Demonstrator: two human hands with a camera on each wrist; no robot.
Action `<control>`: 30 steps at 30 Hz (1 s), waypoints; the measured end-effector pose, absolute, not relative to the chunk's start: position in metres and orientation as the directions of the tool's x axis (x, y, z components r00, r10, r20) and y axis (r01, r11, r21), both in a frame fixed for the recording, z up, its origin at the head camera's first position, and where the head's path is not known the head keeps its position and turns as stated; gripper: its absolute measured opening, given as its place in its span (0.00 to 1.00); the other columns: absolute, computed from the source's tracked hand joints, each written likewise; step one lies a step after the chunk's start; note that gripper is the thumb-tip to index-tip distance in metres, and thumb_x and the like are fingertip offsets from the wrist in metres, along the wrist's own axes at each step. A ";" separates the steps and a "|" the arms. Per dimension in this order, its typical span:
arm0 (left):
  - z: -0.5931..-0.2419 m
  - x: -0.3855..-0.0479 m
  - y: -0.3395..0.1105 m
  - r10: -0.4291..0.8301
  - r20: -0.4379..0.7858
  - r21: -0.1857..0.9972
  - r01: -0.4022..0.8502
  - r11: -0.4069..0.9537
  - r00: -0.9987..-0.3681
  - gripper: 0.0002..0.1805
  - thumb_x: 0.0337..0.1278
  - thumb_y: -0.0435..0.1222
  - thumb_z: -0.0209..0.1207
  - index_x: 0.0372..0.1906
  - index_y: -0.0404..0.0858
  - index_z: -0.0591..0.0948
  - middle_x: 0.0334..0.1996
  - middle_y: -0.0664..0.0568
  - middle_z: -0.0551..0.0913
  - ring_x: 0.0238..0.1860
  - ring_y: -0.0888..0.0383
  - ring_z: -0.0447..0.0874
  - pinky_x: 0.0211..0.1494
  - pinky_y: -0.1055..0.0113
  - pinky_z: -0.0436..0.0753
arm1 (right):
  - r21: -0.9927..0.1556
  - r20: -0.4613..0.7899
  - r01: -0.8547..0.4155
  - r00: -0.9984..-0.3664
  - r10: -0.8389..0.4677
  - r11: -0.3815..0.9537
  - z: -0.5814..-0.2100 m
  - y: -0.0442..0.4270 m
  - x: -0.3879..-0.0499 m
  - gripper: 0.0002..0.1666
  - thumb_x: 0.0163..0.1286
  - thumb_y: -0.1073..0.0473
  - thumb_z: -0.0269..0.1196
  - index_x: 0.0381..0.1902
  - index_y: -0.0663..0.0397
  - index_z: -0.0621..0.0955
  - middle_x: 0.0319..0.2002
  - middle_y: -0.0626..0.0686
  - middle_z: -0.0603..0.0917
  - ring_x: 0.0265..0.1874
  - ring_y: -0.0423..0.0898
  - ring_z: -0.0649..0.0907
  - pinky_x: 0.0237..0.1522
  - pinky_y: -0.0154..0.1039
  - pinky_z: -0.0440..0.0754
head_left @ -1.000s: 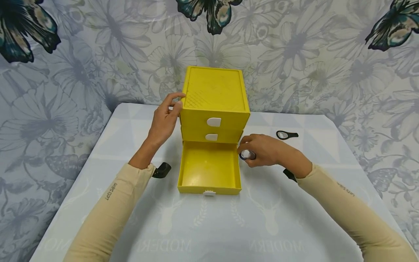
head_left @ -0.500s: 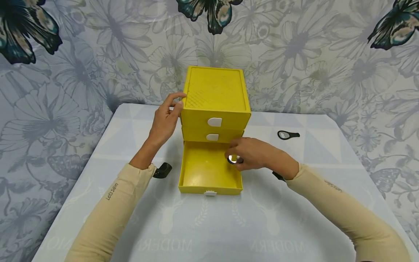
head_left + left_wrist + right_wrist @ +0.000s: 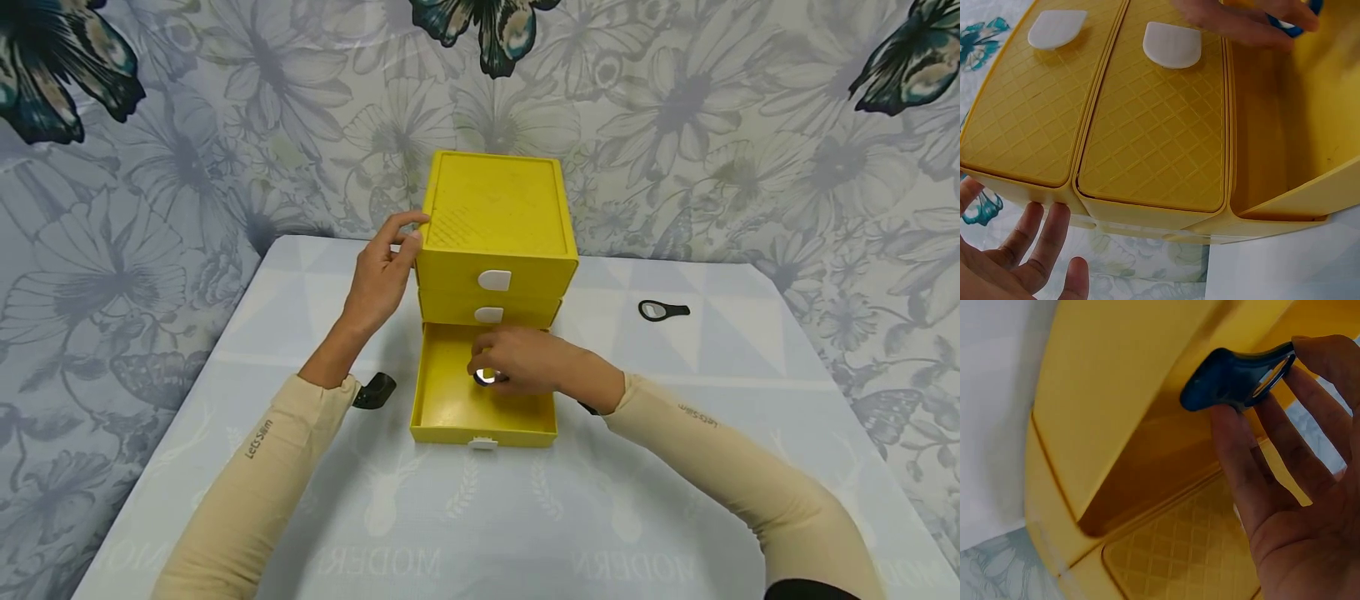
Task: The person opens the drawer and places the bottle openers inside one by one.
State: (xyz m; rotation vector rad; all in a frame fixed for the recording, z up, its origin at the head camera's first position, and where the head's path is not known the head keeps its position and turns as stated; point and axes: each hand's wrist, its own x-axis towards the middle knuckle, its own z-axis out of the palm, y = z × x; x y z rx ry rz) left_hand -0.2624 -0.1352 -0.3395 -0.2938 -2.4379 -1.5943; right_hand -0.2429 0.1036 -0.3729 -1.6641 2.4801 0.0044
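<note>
A yellow drawer unit [image 3: 495, 204] stands on the table with its bottom drawer [image 3: 450, 408] pulled out. The two upper drawers, with white tabs, are closed. My left hand [image 3: 378, 279] touches the unit's left side near the top with its fingertips; in the left wrist view its fingers [image 3: 1044, 240] are spread and hold nothing. Over the bottom drawer, my right hand [image 3: 525, 358] pinches a small dark blue magnifying glass [image 3: 1225, 378] between thumb and fingers. The head view shows only part of its ring and lens; the rest is hidden by the hand.
A black magnifying glass [image 3: 663, 311] lies on the table to the right of the unit. The pale patterned table [image 3: 480, 508] backs onto a flowered wall covering [image 3: 675, 125]. The bottom drawer's front has a white tab [image 3: 482, 443].
My right hand has moved left with the blue magnifying glass, from beside the drawer unit to over the open bottom drawer. The left hand has stayed at the unit's side.
</note>
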 end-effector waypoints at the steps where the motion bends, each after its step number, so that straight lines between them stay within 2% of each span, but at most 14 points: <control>1: -0.340 -0.262 -0.135 0.050 0.286 0.875 0.282 0.394 -0.957 0.23 0.78 0.53 0.44 0.69 0.54 0.72 0.53 0.43 0.79 0.31 0.49 0.75 0.33 0.58 0.72 | -0.087 -0.141 -0.919 -0.370 -0.918 0.383 -0.374 0.101 -0.242 0.14 0.68 0.55 0.68 0.51 0.47 0.86 0.51 0.52 0.84 0.46 0.47 0.83 0.50 0.40 0.82; 6: -0.340 -0.262 -0.136 0.056 0.299 0.870 0.296 0.394 -0.953 0.23 0.78 0.53 0.44 0.69 0.53 0.72 0.53 0.43 0.79 0.28 0.49 0.73 0.33 0.58 0.72 | -0.100 -0.179 -0.919 -0.361 -0.915 0.382 -0.381 0.090 -0.240 0.15 0.69 0.56 0.67 0.53 0.46 0.86 0.52 0.51 0.83 0.46 0.46 0.82 0.49 0.38 0.82; 11: -0.340 -0.263 -0.136 0.054 0.301 0.873 0.298 0.386 -0.952 0.22 0.78 0.52 0.44 0.68 0.52 0.72 0.53 0.42 0.79 0.29 0.48 0.74 0.37 0.58 0.74 | -0.108 -0.191 -0.926 -0.338 -0.922 0.362 -0.386 0.079 -0.239 0.16 0.70 0.55 0.67 0.55 0.46 0.85 0.54 0.51 0.82 0.47 0.48 0.83 0.52 0.39 0.81; 17: -0.342 -0.262 -0.134 0.065 0.286 0.883 0.289 0.370 -0.956 0.22 0.78 0.53 0.44 0.69 0.54 0.72 0.56 0.43 0.78 0.35 0.49 0.77 0.42 0.57 0.75 | -0.080 -0.186 -0.949 -0.286 -0.940 0.304 -0.392 0.073 -0.238 0.15 0.69 0.56 0.67 0.53 0.44 0.86 0.52 0.50 0.83 0.43 0.48 0.82 0.49 0.39 0.80; 26: -0.340 -0.261 -0.136 0.060 0.292 0.879 0.293 0.377 -0.954 0.23 0.78 0.53 0.44 0.69 0.54 0.72 0.56 0.43 0.78 0.36 0.47 0.78 0.38 0.57 0.73 | -0.070 -0.190 -0.957 -0.263 -0.946 0.280 -0.389 0.069 -0.235 0.14 0.69 0.56 0.67 0.52 0.43 0.86 0.52 0.49 0.83 0.43 0.48 0.81 0.47 0.38 0.80; 30: -0.340 -0.261 -0.136 0.058 0.291 0.880 0.291 0.376 -0.955 0.23 0.77 0.53 0.44 0.69 0.54 0.72 0.57 0.43 0.78 0.39 0.48 0.79 0.38 0.57 0.73 | -0.092 -0.192 -0.952 -0.272 -0.943 0.293 -0.380 0.063 -0.233 0.16 0.70 0.55 0.66 0.55 0.43 0.84 0.56 0.49 0.82 0.48 0.48 0.81 0.49 0.38 0.80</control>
